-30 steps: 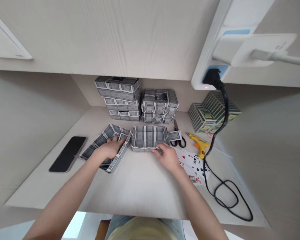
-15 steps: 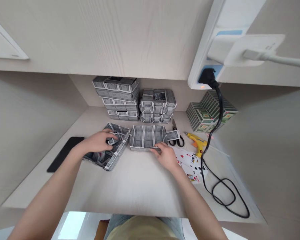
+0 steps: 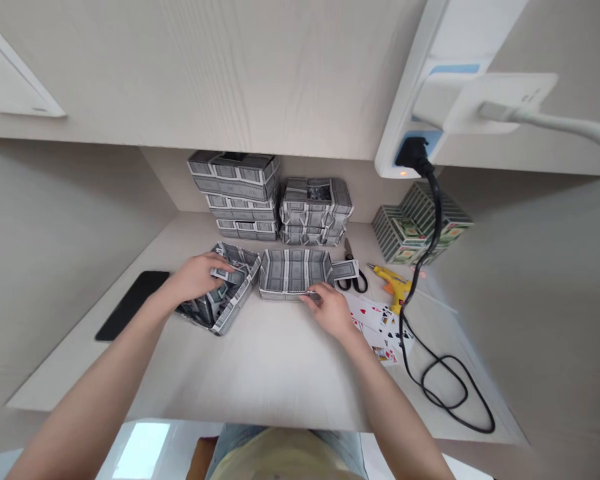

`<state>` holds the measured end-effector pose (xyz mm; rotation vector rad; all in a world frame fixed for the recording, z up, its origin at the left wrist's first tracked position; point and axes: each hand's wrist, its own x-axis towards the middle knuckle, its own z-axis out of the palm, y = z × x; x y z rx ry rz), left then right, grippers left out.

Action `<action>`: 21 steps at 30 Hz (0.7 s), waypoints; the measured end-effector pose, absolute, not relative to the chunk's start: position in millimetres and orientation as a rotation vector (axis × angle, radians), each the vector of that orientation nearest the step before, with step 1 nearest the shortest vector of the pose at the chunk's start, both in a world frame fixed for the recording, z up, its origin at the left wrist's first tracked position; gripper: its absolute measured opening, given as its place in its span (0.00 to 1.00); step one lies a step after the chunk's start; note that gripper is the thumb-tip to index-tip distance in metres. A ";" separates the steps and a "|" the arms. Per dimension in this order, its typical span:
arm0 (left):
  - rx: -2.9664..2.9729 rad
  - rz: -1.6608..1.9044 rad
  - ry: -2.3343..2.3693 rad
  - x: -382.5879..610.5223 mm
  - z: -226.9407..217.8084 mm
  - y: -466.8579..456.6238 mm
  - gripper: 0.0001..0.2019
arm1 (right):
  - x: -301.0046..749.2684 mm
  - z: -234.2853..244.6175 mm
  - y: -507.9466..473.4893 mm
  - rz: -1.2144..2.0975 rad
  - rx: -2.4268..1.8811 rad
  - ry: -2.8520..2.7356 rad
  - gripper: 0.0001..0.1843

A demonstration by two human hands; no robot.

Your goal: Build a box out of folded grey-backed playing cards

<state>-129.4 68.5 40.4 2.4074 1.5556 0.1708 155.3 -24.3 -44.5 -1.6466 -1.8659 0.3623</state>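
Observation:
A shallow box made of grey-backed playing cards (image 3: pixel 297 270) lies in the middle of the desk, its inside bare. My right hand (image 3: pixel 330 308) pinches the near rim of it at the right corner. To the left, a second card box (image 3: pixel 236 313) sits at an angle, holding loose dark and grey pieces. Over this one reaches my left hand (image 3: pixel 200 275), its fingers closed on a grey-backed playing card (image 3: pixel 223 274). Another playing card (image 3: pixel 345 269) rests beside the middle box, partly over the scissors (image 3: pixel 361 283).
Stacked card boxes (image 3: pixel 245 193) stand at the back, with a shorter stack (image 3: pixel 316 210) alongside. On the right are boxed card decks (image 3: pixel 400 233), a yellow glue gun (image 3: pixel 394 283), face-up playing cards (image 3: pixel 380 327) and a looped black cable (image 3: pixel 435 393). A black phone-like slab (image 3: pixel 130 307) lies left.
My left hand has lifted slightly within the left box, and a grey card now shows between its fingers. My right hand stays on the middle box's rim.

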 end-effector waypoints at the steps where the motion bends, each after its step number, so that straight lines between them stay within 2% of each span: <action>1: 2.392 0.185 1.568 -130.4 47.0 69.1 0.17 | 155.3 -44.5 -24.1 0.364 -1.646 -1.866 0.13; 8: 2.397 0.311 1.618 -145.9 101.1 68.8 0.14 | 155.0 -43.1 -24.7 0.379 -1.636 -1.858 0.12; 13: 2.427 0.515 1.528 -117.6 122.8 64.3 0.15 | 155.0 -43.6 -24.5 0.379 -1.633 -1.867 0.12; 16: 2.494 0.529 1.297 -78.0 115.5 66.7 0.15 | 155.2 -45.0 -23.8 0.367 -1.631 -1.865 0.12; 21: 2.629 0.355 0.792 -19.3 75.9 81.6 0.17 | 155.7 -45.3 -22.7 0.361 -1.634 -1.864 0.12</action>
